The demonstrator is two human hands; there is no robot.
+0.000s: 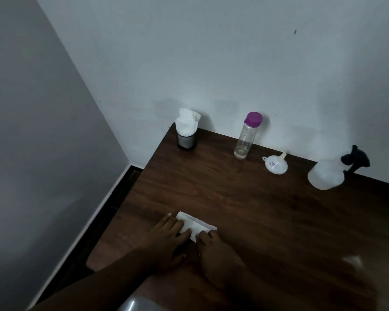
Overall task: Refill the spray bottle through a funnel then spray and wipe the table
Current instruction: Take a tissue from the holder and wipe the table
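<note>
Two hands of yours lie on the dark wooden counter (256, 205), near its front edge, and both press on one folded white paper napkin (197, 224). Your left hand (166, 239) rests flat on the left part of the napkin, with its fingers (177, 225) stretched forward and a little spread. Your right hand (218, 250) rests on the near right part of the napkin, and its fingers (203, 235) are bent down, close together, with the tips on the paper. Neither hand pinches or lifts the napkin; it lies flat between them and the counter.

Along the back edge, close to the wall, four things stand or lie. At the left corner there is a dark holder (185, 140) with white napkins coming out of the top. To the right of it a clear bottle with a purple cap (247, 135) stands upright, with only a little liquid at the bottom. Next comes a small white funnel (275, 163), which lies on its side. Farthest right is the translucent spray bottle (328, 176) with a dark trigger head; it appears tilted and blurred, well apart from both hands.
</note>
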